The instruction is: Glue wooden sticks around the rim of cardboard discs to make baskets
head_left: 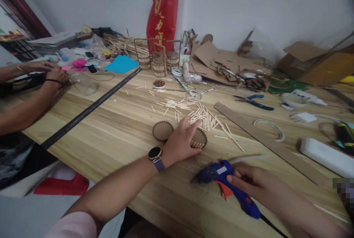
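My left hand (182, 141), with a watch on its wrist, reaches over a round cardboard base (201, 140). Its thumb and fingers are spread at the base's near and far sides; whether they touch it I cannot tell. Short sticks stand along the near rim of that base. Just left of it lies a second round cardboard base (162, 131) with a notched edge. My right hand (250, 184) is closed around a blue hot glue gun (218, 173) with an orange trigger, its nozzle pointing left. Behind the bases lies a loose pile of short wooden sticks (203, 118).
Right of the sticks are a cardboard strip (265, 142), pliers (254, 100) and a white power strip (326, 157). Small stick baskets (159, 64) with tall handles stand before a red bag (163, 13). At left, another person's hands (56, 73) work near a clear jar (84, 86).
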Available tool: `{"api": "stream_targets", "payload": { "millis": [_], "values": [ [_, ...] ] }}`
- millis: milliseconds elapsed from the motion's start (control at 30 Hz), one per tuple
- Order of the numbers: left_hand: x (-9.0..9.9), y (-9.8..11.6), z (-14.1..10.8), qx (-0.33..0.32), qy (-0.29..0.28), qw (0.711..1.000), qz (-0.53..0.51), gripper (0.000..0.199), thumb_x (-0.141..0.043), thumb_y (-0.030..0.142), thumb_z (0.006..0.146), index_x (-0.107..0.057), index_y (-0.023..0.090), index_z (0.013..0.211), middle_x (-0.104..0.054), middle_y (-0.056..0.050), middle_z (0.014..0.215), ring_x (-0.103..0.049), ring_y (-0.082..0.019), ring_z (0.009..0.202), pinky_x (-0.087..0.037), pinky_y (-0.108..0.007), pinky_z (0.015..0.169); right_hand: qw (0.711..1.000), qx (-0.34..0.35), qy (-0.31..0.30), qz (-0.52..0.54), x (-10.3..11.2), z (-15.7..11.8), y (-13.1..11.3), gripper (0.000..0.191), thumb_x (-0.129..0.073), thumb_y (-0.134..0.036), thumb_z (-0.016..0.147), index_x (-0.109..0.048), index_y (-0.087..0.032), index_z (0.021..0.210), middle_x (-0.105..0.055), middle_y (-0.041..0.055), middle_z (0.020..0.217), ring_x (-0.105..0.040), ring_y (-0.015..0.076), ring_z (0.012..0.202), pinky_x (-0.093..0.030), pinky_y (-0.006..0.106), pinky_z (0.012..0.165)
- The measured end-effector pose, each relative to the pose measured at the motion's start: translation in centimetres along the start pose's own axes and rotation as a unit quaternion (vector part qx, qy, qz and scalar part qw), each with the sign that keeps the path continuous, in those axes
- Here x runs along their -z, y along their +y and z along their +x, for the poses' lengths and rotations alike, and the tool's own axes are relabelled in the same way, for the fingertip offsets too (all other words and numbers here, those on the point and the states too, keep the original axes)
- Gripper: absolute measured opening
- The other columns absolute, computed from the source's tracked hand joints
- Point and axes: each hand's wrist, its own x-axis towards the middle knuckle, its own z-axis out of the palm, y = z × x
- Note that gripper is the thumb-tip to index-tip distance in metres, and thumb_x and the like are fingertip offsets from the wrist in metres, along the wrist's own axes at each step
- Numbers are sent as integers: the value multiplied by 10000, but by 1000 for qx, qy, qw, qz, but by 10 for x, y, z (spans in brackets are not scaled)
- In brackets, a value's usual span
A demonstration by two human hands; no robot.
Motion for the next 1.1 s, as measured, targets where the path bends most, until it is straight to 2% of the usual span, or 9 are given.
{"api": "stream_targets", "payload": {
  "millis": [133,233,367,467,600,700,833,1000,1100],
  "values": [
    [0,-1,0,-1,1,1000,-10,985,-826,235,623,-269,263,1434,-209,-158,1489,-377,-344,1331,-401,-503,1056,993,24,22,-114,13,3,-5,387,-510,-532,829,-535,-227,592,-592,14,564,-504,165,521,-346,263,474],
    [0,-1,1,-2,-3,1000,-14,978,-828,245,626,-275,262,1432,-202,-164,1492,-376,-351,1331,-405,-512,1049,983,47,71,-161,24,10,-15,273,-524,-421,823,-508,-241,619,-576,5,552,-497,166,517,-343,261,483],
    [0,0,1,0,-5,1000,-11,973,-824,233,628,-276,256,1432,-205,-167,1489,-385,-350,1325,-416,-502,1041,955,92,156,-237,31,40,-27,79,-477,-222,811,-514,-225,740,-621,33,671,-530,170,580,-357,265,547],
    [-1,0,1,-3,3,1000,-15,982,-818,217,627,-260,283,1433,-202,-149,1490,-375,-346,1334,-410,-506,1046,933,136,184,-277,33,70,-26,142,-442,-94,757,-524,-205,789,-637,66,780,-560,185,711,-378,273,647],
    [-1,0,1,-9,5,1000,-19,970,-817,222,633,-266,288,1428,-211,-151,1483,-355,-351,1345,-398,-511,1053,937,129,161,-281,34,95,-14,165,-470,-61,687,-455,-226,702,-575,15,667,-524,161,648,-345,243,586],
    [-1,0,1,-14,5,1000,-10,957,-815,233,644,-270,267,1429,-209,-160,1481,-355,-343,1344,-394,-497,1061,943,121,141,-275,34,96,-6,169,-481,-81,706,-414,-236,718,-553,-10,627,-501,143,583,-316,229,524],
    [-1,-1,0,-15,5,1000,-5,956,-806,245,660,-250,273,1437,-209,-154,1481,-356,-341,1342,-411,-500,1047,947,122,122,-271,31,91,-2,159,-468,-82,740,-428,-230,780,-575,4,641,-505,142,565,-318,228,510],
    [-1,-2,0,-16,7,1000,-11,949,-806,240,657,-259,300,1430,-205,-135,1482,-353,-342,1345,-421,-501,1039,945,146,123,-266,30,85,-5,135,-406,-120,837,-493,-188,915,-641,91,807,-571,179,698,-396,258,635],
    [-1,-2,0,-16,4,1000,-11,944,-810,252,654,-269,290,1426,-209,-143,1479,-346,-348,1347,-406,-511,1050,945,191,111,-242,35,78,-15,173,-350,-203,901,-515,-200,848,-631,94,831,-567,188,745,-421,280,699]
  ]
}}
